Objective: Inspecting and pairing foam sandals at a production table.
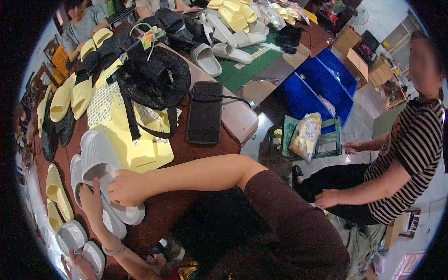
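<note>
A pair of light grey slide slippers lies on the brown tabletop at the left. The upper grey slipper has a ribbed strap and overlaps the lower grey slipper. My right hand reaches across from the right, fingers curled over the upper slipper's sole. My left hand, a band on its wrist, grips the pair from the near left, thumb up beside the strap; its fingertips are partly hidden. Yellow printed sheets lie just beyond, under a black mesh bag with straps.
Right of the bag lies a black phone. Yellow, black and grey slippers crowd the left edge and far side. Another person's hand touches grey slippers at the lower left. A person in a striped top stands right, near blue bins.
</note>
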Motion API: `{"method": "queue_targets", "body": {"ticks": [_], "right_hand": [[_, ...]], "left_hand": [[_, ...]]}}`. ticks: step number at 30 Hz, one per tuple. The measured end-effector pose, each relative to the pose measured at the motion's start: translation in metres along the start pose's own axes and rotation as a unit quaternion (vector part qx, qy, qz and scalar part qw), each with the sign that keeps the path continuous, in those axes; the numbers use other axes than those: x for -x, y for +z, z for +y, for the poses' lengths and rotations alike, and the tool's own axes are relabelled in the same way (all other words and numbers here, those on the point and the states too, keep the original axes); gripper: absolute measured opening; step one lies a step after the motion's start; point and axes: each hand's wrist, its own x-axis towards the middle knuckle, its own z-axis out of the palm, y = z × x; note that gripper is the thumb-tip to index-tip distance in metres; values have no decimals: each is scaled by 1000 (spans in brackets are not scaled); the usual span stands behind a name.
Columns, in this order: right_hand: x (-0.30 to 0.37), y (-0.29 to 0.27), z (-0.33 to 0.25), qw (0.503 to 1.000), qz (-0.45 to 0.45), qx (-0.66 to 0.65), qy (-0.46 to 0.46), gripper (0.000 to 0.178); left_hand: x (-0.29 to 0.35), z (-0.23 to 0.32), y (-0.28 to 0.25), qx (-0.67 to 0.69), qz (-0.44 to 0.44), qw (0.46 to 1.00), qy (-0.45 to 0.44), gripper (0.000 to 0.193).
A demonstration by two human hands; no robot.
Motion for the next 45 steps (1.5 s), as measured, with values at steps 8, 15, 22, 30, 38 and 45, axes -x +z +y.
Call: {"method": "queue_targets", "body": {"ticks": [8,15,22,30,38,45], "right_hand": [[0,-11,1,996,-55,-65,20,21],[0,-4,1,998,-35,-50,29,20],[0,-5,1,998,-38,-41,20,19],[-2,-4,5,1000,-20,-14,-6,13],[0,-6,0,999,-37,18,18,13],[-1,-8,-3,997,-55,54,-1,16]], "left_hand": [[0,1,3,-69,8,998,-11,50],[1,0,3,-15,17,1000,3,47],[0,0,5,1,27,1000,15,45],[-3,-5,4,-22,28,999,28,48],[-2,4,0,-15,-5,1000,8,51],[1,-7,9,-37,58,997,23,50]]}}
